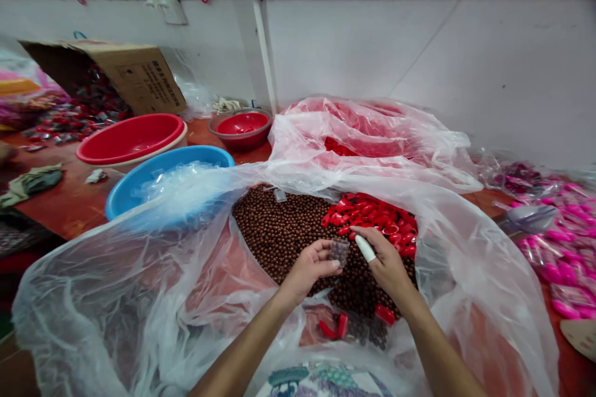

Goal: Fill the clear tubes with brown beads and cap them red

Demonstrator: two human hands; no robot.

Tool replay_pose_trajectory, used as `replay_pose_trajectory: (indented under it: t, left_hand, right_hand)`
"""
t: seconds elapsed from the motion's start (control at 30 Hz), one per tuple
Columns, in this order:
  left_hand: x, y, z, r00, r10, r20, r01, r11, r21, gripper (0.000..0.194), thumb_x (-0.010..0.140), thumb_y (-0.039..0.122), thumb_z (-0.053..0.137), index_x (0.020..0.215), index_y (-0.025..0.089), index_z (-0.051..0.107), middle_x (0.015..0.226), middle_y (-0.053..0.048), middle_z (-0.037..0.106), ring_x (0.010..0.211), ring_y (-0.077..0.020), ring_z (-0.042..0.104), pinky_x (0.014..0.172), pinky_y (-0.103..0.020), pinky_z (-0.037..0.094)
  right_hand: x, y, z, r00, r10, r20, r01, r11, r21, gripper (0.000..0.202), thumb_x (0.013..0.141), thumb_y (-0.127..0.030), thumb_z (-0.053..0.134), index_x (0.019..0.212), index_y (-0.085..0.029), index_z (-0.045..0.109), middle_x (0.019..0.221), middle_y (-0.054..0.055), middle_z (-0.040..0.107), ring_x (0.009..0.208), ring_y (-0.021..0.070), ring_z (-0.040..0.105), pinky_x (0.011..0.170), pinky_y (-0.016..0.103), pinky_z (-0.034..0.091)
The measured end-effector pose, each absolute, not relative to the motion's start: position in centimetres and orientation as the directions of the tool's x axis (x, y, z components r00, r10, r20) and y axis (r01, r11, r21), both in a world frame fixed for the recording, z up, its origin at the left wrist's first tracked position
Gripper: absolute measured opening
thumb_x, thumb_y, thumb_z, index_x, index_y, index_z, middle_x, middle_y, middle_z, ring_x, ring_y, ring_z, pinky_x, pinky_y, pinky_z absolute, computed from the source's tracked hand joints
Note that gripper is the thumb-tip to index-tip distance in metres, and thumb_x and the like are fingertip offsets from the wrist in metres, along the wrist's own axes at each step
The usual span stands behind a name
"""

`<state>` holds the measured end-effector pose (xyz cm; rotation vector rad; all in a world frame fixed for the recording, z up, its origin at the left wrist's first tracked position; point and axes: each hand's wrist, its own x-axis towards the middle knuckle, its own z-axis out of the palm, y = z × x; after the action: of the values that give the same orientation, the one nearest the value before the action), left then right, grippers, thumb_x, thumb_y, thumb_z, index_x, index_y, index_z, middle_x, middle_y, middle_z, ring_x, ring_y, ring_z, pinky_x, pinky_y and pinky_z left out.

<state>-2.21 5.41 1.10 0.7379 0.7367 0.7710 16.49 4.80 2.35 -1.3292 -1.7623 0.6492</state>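
A small clear plastic case (pixel 339 252) is pinched in the fingers of my left hand (pixel 313 267), over a heap of round brown beads (pixel 288 229). To its right, my right hand (pixel 382 257) has a white cover on one finger, and its fingertips are at the near edge of a pile of red plastic pieces (pixel 372 214); whether they grip a piece is too small to tell. Beads and red pieces lie on a translucent plastic sheet (pixel 456 248). Below my hands are a few red pieces (pixel 384 314) and some clear cases.
A blue basin (pixel 125 195) of clear plastic pieces stands left, with a red basin (pixel 133 139) and a smaller red bowl (pixel 243 123) behind. A cardboard box (pixel 144 80) lies back left. Pink packets (pixel 565 260) cover the right side; a bag (pixel 367 130) stands behind the beads.
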Motion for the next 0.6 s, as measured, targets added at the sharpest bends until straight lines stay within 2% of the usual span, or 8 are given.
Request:
replay_pose_trajectory:
  t: [0.13,0.3,0.47,0.6]
  left_hand:
    - [-2.2,5.3,0.8,0.551,0.783,-0.289,-0.339,0.527,0.780,0.043,0.065,0.016,0.072,0.106,0.014,0.059,0.096,-0.007,0.064,0.082,-0.0132,0.060,0.078,-0.028,0.047]
    - [-2.6,5.4,0.7,0.561,0.761,-0.325,-0.294,0.550,0.782,0.041,0.064,0.014,0.070,0.104,0.013,0.062,0.093,-0.007,0.066,0.077,-0.0121,0.061,0.074,-0.024,0.047]
    - [-3.5,5.8,0.4,0.611,0.699,-0.372,-0.235,0.608,0.758,0.038,0.063,0.013,0.068,0.101,0.013,0.064,0.087,-0.007,0.067,0.074,-0.0148,0.062,0.074,-0.030,0.050]
    - [-3.8,6.0,0.0,0.653,0.648,-0.391,-0.205,0.649,0.732,0.036,0.063,0.013,0.066,0.099,0.012,0.066,0.087,-0.007,0.067,0.074,-0.0164,0.063,0.070,-0.030,0.051]
  right_hand:
    - [16.0,4.5,3.6,-0.266,0.933,0.243,0.465,0.345,-0.815,0.042,0.082,-0.010,0.039,0.117,-0.027,0.053,0.106,0.005,0.056,0.100,0.0161,0.054,0.088,0.031,0.042]
    - [16.2,4.4,4.3,-0.386,0.907,0.167,0.521,0.364,-0.772,0.043,0.079,-0.006,0.040,0.114,-0.026,0.056,0.102,0.005,0.056,0.096,0.0150,0.055,0.086,0.029,0.042]
    - [16.7,4.3,4.6,-0.461,0.884,0.082,0.537,0.351,-0.767,0.026,0.085,-0.016,0.044,0.105,-0.025,0.058,0.097,0.003,0.061,0.090,0.0155,0.057,0.081,0.028,0.044]
    - [17.2,3.9,4.6,-0.460,0.888,0.002,0.549,0.286,-0.786,0.012,0.085,-0.025,0.050,0.093,-0.024,0.058,0.088,0.000,0.063,0.079,0.0150,0.057,0.071,0.025,0.044]
